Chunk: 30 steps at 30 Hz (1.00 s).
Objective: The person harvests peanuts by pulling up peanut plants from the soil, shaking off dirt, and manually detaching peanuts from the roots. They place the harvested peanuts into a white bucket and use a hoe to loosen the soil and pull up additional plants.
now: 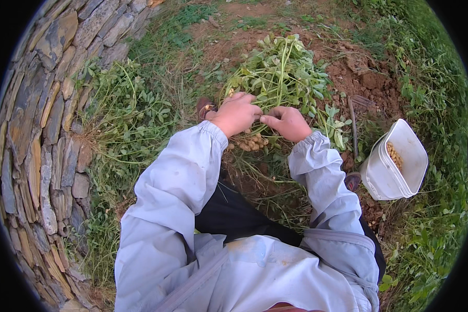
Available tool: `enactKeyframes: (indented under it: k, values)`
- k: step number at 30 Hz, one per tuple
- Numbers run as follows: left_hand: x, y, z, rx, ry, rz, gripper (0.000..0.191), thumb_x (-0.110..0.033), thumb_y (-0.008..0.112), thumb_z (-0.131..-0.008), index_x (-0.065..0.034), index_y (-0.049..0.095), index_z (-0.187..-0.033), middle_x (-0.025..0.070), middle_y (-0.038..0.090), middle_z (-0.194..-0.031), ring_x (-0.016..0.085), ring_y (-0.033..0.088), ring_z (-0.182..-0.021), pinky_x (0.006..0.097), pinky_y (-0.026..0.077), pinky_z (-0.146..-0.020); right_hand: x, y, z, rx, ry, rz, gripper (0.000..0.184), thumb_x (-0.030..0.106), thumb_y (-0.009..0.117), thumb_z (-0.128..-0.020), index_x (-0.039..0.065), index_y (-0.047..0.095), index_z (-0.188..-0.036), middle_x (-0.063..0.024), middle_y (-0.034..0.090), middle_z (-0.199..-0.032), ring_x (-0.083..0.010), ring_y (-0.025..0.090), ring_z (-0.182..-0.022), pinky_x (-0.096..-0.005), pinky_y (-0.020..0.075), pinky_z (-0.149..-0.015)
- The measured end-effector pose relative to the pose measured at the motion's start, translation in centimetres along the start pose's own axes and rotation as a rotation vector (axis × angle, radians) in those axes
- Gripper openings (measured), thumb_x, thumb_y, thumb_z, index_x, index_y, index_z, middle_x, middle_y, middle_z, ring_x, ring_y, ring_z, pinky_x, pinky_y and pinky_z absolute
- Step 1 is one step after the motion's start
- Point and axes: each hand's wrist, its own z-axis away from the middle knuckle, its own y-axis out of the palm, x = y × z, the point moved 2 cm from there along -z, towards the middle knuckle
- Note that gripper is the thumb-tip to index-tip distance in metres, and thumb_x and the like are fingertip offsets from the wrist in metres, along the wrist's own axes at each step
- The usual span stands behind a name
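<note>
A bundle of uprooted peanut plants (282, 74) lies in front of me, leaves pointing away and roots towards my lap. My left hand (236, 113) is bent over the root end, fingers closed on the plants. Close beside it, my right hand (290, 123) pinches at the stems, its thumb and fingertip almost meeting my left fingertips. What lies between the fingertips is too small to tell. Below both hands hangs a cluster of pale peanut pods (253, 142). One or two pods also show by my left shoe (206, 107).
To my right a white plastic bucket (382, 171) leans, with peanut pods (394, 156) inside. A pronged hand tool (353, 124) lies near it on reddish soil (374, 84). More pulled plants (136, 105) are heaped at left, against a dry-stone wall (46, 136).
</note>
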Motion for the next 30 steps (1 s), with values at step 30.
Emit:
enactKeyframes:
  k: [30]
  values:
    - [-0.2, -2.2, -1.8, 0.057, -0.055, 0.399, 0.026, -0.021, 0.059, -0.079, -0.0086, 0.066, -0.102, 0.0152, 0.061, -0.106, 0.032, 0.057, -0.098, 0.038, 0.045, -0.086, 0.8, 5.0, 1.6, -0.128, -0.077, 0.107, 0.035, 0.033, 0.067, -0.078, -0.001, 0.062, -0.089, -0.0149, 0.063, -0.077, -0.0275, 0.062, -0.069, -0.0368, 0.0481, -0.064]
